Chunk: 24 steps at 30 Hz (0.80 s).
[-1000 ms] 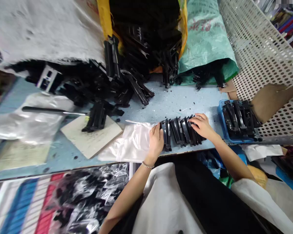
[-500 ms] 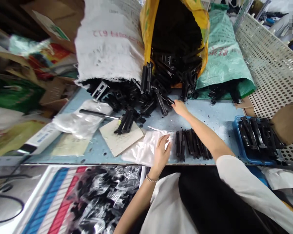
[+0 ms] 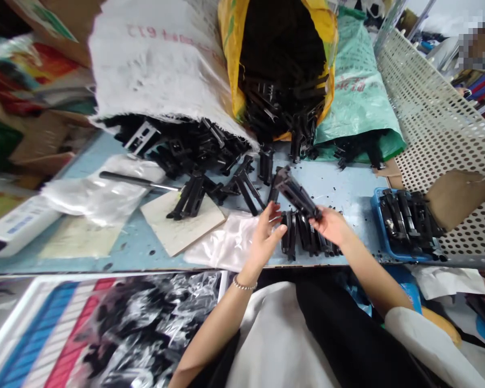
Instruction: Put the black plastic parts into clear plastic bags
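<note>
My right hand [image 3: 332,225] grips the near end of a long black plastic part [image 3: 297,195], which is raised at a slant above the bench. My left hand [image 3: 264,233] is open beside it, its fingers spread and pointing up toward the part. Beneath the held part, a row of similar black parts [image 3: 305,233] lies side by side near the bench edge. Clear plastic bags [image 3: 222,240] lie flat just left of my left hand. Behind both hands, more loose black parts [image 3: 244,186] spread over the blue bench [image 3: 339,186].
A white woven sack [image 3: 161,64], a yellow bag [image 3: 231,59] and a green sack [image 3: 358,91] spill black parts at the back. A blue basket [image 3: 382,231] of parts stands right. Left are a pale board [image 3: 181,231] and black-handled tool [image 3: 125,179]. Bagged parts [image 3: 145,334] lie below.
My right hand has come back from the pile toward me and now holds a black part up. My left hand has lifted off the plastic bags toward it. The view has shifted slightly.
</note>
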### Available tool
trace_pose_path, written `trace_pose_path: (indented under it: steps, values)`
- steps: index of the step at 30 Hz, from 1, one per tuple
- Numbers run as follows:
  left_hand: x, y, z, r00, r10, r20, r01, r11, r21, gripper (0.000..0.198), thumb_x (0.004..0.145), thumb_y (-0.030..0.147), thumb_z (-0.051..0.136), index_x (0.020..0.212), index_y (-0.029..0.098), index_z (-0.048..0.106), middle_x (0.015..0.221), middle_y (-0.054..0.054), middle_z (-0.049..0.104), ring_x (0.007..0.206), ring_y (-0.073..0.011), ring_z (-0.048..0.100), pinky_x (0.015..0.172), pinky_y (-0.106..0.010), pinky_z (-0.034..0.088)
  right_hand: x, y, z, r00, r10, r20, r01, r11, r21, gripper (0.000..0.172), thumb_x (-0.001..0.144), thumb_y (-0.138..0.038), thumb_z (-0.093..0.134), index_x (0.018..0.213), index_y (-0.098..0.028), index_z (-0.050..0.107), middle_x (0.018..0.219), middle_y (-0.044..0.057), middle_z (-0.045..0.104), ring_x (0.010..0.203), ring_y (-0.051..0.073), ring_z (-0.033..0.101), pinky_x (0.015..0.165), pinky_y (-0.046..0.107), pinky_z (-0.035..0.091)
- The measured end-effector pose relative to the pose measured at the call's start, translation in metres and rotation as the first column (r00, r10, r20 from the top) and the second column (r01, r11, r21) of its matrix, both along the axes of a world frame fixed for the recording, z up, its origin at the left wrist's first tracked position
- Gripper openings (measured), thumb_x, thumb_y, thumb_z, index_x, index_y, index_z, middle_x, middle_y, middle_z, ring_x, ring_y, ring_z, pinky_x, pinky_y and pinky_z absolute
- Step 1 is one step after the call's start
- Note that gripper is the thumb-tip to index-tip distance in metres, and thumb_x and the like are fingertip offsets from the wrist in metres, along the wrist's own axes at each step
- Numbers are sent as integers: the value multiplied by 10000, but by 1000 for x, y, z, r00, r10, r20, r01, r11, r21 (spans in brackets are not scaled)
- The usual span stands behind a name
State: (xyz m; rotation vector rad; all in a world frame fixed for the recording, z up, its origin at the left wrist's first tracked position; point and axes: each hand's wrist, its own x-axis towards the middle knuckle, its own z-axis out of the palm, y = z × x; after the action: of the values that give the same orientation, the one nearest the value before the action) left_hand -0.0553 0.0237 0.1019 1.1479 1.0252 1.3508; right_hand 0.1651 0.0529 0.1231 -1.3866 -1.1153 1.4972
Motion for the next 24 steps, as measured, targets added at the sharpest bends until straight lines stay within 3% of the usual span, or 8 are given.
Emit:
trace_pose_path:
  steps: [2, 4, 6, 9, 12, 14, 19, 24]
  values:
    - [10, 3, 16, 959, -73, 273, 95, 993, -69, 646, 802, 587, 765, 1324, 246, 598, 1254, -102, 665, 1076, -235, 674, 924, -376, 574, -16, -27, -9, 977, 170, -128, -174, 984, -21, 277, 966, -478, 567, 891, -225, 649, 808, 51, 675, 708, 206, 666, 613, 368, 611]
    - [13, 2, 28, 911, -61, 408, 136, 978, -158, 569, 785, 541, 796, 1232, 225, 639, 1016, -47, 698, 869, -183, 682, 775, -309, 574, -25, -41, -9, 967, 256, -11, -255, 964, 78, 360, 1011, -519, 483, 881, -235, 660, 825, 54, 669, 802, 228, 674, 711, 412, 613]
    - [12, -2, 35, 905, -26, 425, 146, 957, -252, 483, 757, 467, 834, 1124, 200, 670, 798, 11, 647, 669, -127, 612, 628, -248, 521, -25, -41, 1, 951, 148, 272, -229, 927, 296, 412, 1036, -552, 428, 908, -238, 662, 892, 69, 671, 914, 247, 653, 860, 466, 576]
    - [11, -14, 38, 912, -58, 405, 217, 908, -359, 430, 723, 462, 848, 984, 167, 676, 678, 33, 599, 542, -101, 539, 511, -226, 445, -23, -26, 23, 828, -111, 550, -297, 746, 596, 435, 1025, -605, 435, 1009, -227, 650, 1022, 107, 661, 1020, 279, 583, 971, 510, 486]
    - [16, -27, 38, 901, -134, 413, 314, 858, -406, 430, 720, 528, 826, 807, 152, 636, 635, 10, 600, 509, -110, 537, 478, -239, 423, -32, -8, 33, 746, -138, 652, -452, 613, 648, 456, 1016, -631, 429, 977, -224, 630, 1003, 112, 644, 977, 282, 540, 945, 492, 452]
    - [20, -31, 37, 912, -118, 393, 291, 861, -417, 437, 723, 537, 822, 769, 159, 608, 615, 11, 594, 499, -105, 529, 473, -237, 418, -42, -2, 33, 768, -67, 637, -465, 625, 627, 483, 1027, -646, 379, 925, -230, 603, 933, 84, 622, 922, 262, 530, 912, 455, 447]
    - [14, -25, 37, 920, 56, 388, 139, 878, -458, 418, 718, 503, 826, 873, 164, 635, 633, 28, 590, 501, -101, 537, 468, -232, 432, -54, -14, 31, 852, 184, 491, -422, 796, 434, 528, 1056, -649, 255, 894, -246, 556, 835, 18, 573, 810, 201, 537, 804, 347, 444]
    - [6, -18, 40, 845, 57, 532, 241, 848, -473, 484, 763, 494, 795, 1076, 145, 672, 708, 32, 594, 533, -82, 531, 476, -213, 439, -45, -52, 25, 615, 149, 775, -740, 449, 501, 420, 1042, -564, 437, 886, -221, 622, 885, 79, 624, 860, 245, 498, 806, 406, 410]
